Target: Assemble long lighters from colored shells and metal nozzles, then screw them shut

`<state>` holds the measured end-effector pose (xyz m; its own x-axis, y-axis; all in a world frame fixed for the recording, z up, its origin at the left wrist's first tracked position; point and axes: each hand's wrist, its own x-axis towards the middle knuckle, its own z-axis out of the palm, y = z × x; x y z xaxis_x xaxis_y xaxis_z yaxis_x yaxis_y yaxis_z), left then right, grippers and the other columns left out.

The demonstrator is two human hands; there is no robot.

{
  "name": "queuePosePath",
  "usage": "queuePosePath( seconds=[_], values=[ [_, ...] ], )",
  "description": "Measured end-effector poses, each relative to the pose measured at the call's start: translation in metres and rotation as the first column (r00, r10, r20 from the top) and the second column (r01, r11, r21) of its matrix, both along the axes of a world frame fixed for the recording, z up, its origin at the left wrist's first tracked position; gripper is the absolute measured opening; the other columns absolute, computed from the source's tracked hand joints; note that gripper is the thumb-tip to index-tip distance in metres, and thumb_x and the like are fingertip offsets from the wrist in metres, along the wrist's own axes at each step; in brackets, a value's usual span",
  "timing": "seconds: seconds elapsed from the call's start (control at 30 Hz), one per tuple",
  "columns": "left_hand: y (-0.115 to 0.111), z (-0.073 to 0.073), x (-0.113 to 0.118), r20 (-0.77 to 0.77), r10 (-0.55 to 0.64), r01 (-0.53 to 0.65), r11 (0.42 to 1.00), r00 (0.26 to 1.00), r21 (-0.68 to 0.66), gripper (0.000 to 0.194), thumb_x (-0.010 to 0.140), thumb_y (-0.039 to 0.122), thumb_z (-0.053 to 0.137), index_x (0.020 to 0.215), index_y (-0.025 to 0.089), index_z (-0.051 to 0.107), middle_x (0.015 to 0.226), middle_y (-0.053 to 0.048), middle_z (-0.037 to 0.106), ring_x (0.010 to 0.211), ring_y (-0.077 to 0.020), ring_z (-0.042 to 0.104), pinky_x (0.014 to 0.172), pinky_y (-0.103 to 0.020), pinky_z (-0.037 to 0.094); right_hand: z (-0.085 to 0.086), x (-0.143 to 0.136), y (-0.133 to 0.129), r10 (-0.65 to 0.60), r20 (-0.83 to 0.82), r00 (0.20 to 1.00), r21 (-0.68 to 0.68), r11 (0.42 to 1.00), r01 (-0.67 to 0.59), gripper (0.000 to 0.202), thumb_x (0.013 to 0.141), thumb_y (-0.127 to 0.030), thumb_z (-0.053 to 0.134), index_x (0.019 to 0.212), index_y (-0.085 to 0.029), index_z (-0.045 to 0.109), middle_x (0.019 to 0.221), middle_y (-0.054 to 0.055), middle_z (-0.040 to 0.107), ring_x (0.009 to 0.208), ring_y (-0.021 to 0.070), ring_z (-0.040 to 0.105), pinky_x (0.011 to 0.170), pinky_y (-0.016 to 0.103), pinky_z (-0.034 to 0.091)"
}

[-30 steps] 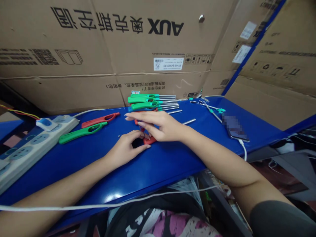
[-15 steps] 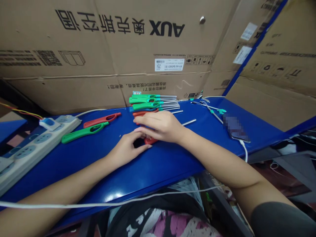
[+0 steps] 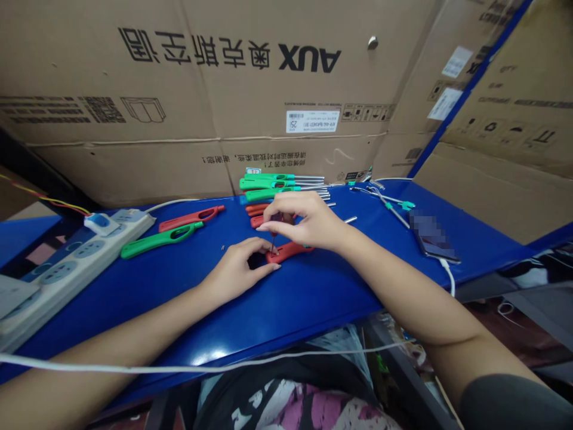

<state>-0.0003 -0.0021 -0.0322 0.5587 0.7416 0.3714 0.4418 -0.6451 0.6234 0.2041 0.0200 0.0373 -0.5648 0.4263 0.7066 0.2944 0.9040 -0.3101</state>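
Observation:
On the blue table lies a red long-necked lighter [image 3: 290, 252], its handle end between the thumb and fingers of my left hand [image 3: 239, 264]. My right hand [image 3: 308, 220] is above it, closed around a small screwdriver [image 3: 273, 240] with a dark reddish handle. The screwdriver stands nearly upright, its thin shaft meeting the lighter's handle end; whether the tip sits in a screw is too small to tell. Behind my right hand lie several more lighters in a row, green ones [image 3: 268, 194] at the back and red ones [image 3: 257, 210] nearer, metal tubes pointing right.
To the left are a red lighter casing [image 3: 190, 219], a green lighter casing [image 3: 159, 240] and a white power strip [image 3: 85, 257]. A phone [image 3: 434, 236] on a white cable and loose metal tubes [image 3: 396, 213] lie right. Cardboard [image 3: 250, 119] walls the back; a white cord [image 3: 201, 367] crosses in front.
My right hand has risen off my left fingers, and the screwdriver and the red lighter beneath it now show. My left hand stays at the lighter's end. The view has shifted slightly.

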Motion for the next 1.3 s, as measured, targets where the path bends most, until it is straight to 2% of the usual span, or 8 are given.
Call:
queuePosePath(
  seconds=[0.13,0.2,0.33,0.57,0.8,0.97,1.07,1.3],
  values=[
    [0.000,-0.001,0.001,0.010,0.011,-0.011,1.000,1.000,0.002,0.018,0.085,0.033,0.072,0.096,0.020,0.067,0.098,-0.004,0.074,0.091,-0.0220,0.070,0.086,-0.036,0.056,-0.004,-0.003,-0.003,-0.026,0.070,0.997,0.075,0.997,0.021,0.024,0.099,-0.031,0.055,0.107,-0.014,0.070,0.106,0.010,0.075,0.098,0.0179,0.069,0.086,0.029,0.053],
    [0.000,-0.002,0.001,0.016,0.022,-0.022,1.000,1.000,0.010,0.019,0.085,0.033,0.073,0.096,0.019,0.067,0.098,-0.004,0.074,0.092,-0.0225,0.070,0.086,-0.036,0.055,-0.004,-0.005,-0.006,0.036,0.079,0.996,0.014,0.999,-0.037,0.029,0.101,-0.021,0.046,0.121,-0.014,0.065,0.119,0.011,0.072,0.110,0.0176,0.067,0.093,0.030,0.053],
    [0.001,-0.005,0.001,0.020,0.035,-0.036,0.999,0.999,0.022,0.020,0.084,0.034,0.074,0.096,0.019,0.068,0.100,-0.004,0.074,0.092,-0.0230,0.070,0.085,-0.036,0.055,0.000,-0.004,-0.009,0.125,0.039,0.991,-0.159,0.980,-0.117,0.026,0.098,-0.016,0.049,0.116,-0.016,0.068,0.101,0.004,0.076,0.092,0.0132,0.071,0.087,0.025,0.054],
    [-0.001,-0.006,0.004,0.043,0.055,-0.057,0.998,0.998,0.035,0.018,0.081,0.028,0.077,0.094,0.018,0.069,0.097,-0.003,0.075,0.090,-0.0223,0.070,0.083,-0.034,0.055,0.006,-0.008,-0.015,0.021,0.064,0.998,0.010,1.000,-0.022,0.012,0.093,-0.026,0.064,0.090,-0.014,0.069,0.081,0.004,0.071,0.073,0.0129,0.064,0.071,0.024,0.050],
    [-0.001,-0.003,0.005,0.041,0.025,-0.026,1.000,0.999,0.013,0.016,0.083,0.027,0.074,0.094,0.019,0.067,0.095,-0.003,0.073,0.088,-0.0211,0.069,0.083,-0.034,0.055,-0.004,-0.012,-0.012,-0.088,0.044,0.995,0.075,0.994,0.085,0.020,0.097,-0.026,0.057,0.109,-0.013,0.068,0.107,0.010,0.075,0.091,0.0164,0.069,0.083,0.028,0.054],
    [-0.002,-0.002,0.005,0.046,0.026,-0.025,1.000,0.999,-0.017,0.016,0.083,0.029,0.074,0.094,0.020,0.067,0.096,-0.002,0.073,0.088,-0.0200,0.069,0.085,-0.034,0.054,0.005,0.001,-0.007,0.056,0.069,0.996,-0.130,0.990,-0.046,0.029,0.100,-0.019,0.046,0.118,-0.018,0.069,0.116,0.008,0.073,0.088,0.0139,0.070,0.083,0.029,0.057],
    [-0.002,-0.002,0.005,0.053,0.021,-0.020,0.999,0.998,-0.029,0.016,0.084,0.030,0.074,0.095,0.020,0.068,0.097,-0.002,0.072,0.090,-0.0196,0.069,0.087,-0.033,0.053,0.011,0.006,-0.006,0.126,0.038,0.991,-0.223,0.968,-0.115,0.026,0.098,-0.016,0.048,0.108,-0.016,0.072,0.106,0.006,0.075,0.080,0.0121,0.069,0.075,0.027,0.057],
    [-0.002,-0.003,0.005,0.063,0.017,-0.015,0.999,0.998,-0.038,0.015,0.084,0.028,0.074,0.094,0.020,0.067,0.097,-0.002,0.072,0.090,-0.0186,0.069,0.086,-0.032,0.053,0.017,0.007,-0.008,0.113,0.061,0.992,-0.089,0.990,-0.107,0.012,0.092,-0.016,0.064,0.096,-0.015,0.075,0.091,0.006,0.075,0.081,0.0139,0.068,0.076,0.027,0.053]
  ],
)
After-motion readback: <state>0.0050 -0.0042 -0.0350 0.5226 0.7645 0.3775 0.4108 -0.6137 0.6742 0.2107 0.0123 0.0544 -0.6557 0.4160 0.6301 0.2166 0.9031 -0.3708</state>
